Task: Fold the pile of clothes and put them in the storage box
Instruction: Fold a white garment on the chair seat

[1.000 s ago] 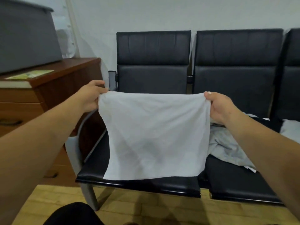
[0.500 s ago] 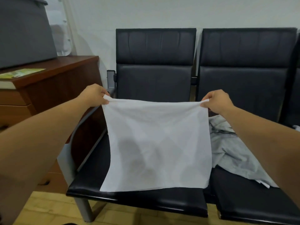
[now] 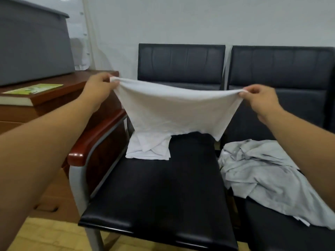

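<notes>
storage box (image 3: 34, 49) sits on the wooden cabinet (image 3: 81, 78) far left; left hand (image 3: 101, 87) pinches one top corner of the white cloth (image 3: 177, 111), right hand (image 3: 259, 100) the other, its lower end bunched on the black seat (image 3: 163, 192); crumpled grey clothes (image 3: 262, 171) lie on the next seat (image 3: 290, 236)

Left hand (image 3: 101, 86) and right hand (image 3: 257, 98) pinch white garment (image 3: 174, 109) above seat (image 3: 163, 187).

Black padded chairs (image 3: 181, 64) against pale wall (image 3: 181, 20); wooden cabinet (image 3: 79, 79) left; wood floor (image 3: 45, 232).
</notes>
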The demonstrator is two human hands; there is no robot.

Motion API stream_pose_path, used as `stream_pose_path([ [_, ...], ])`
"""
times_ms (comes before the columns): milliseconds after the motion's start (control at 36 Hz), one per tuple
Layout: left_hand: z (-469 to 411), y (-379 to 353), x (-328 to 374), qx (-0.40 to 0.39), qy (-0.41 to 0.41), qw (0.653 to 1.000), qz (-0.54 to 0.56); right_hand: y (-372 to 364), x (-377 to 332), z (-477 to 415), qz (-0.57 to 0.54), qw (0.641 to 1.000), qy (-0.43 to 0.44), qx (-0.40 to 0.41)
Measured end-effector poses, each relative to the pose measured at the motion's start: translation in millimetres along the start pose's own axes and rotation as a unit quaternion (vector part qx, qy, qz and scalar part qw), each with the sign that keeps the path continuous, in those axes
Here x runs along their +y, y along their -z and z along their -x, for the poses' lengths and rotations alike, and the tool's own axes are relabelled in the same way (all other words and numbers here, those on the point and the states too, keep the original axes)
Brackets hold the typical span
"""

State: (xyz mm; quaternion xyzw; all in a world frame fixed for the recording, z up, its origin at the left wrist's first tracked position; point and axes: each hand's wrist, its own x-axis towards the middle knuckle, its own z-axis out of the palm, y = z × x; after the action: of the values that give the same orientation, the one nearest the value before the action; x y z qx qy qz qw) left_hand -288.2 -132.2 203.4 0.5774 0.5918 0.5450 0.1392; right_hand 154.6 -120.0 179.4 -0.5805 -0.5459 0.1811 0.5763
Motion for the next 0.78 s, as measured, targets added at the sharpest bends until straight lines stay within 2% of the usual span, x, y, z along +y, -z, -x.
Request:
stream_pose_path([
  [111,42,20,-27,-0.157,0.066,0.985,0.021,4,44,45,-0.02,0.996,-0.063,-0.067],
  [222,88,24,-53,-0.256,0.137,0.954,0.079,4,89,100,-0.087,0.977,-0.147,-0.124],
  [278,107,24,-70,-0.296,0.162,0.94,0.043,5,106,128,-0.119,0.957,-0.209,-0.163],
  [361,127,24,-93,-0.337,0.193,0.921,0.019,6,125,156,-0.135,0.939,-0.242,-0.206],
  [472,147,21,-113,-0.368,0.244,0.892,0.098,4,138,172,-0.141,0.927,-0.266,-0.223],
  [611,162,16,-123,-0.39,0.304,0.852,0.171,9,136,178,-0.175,0.897,-0.318,-0.254],
  [778,166,10,-130,-0.452,0.349,0.803,0.17,19,135,189,-0.137,0.863,-0.347,-0.339],
])
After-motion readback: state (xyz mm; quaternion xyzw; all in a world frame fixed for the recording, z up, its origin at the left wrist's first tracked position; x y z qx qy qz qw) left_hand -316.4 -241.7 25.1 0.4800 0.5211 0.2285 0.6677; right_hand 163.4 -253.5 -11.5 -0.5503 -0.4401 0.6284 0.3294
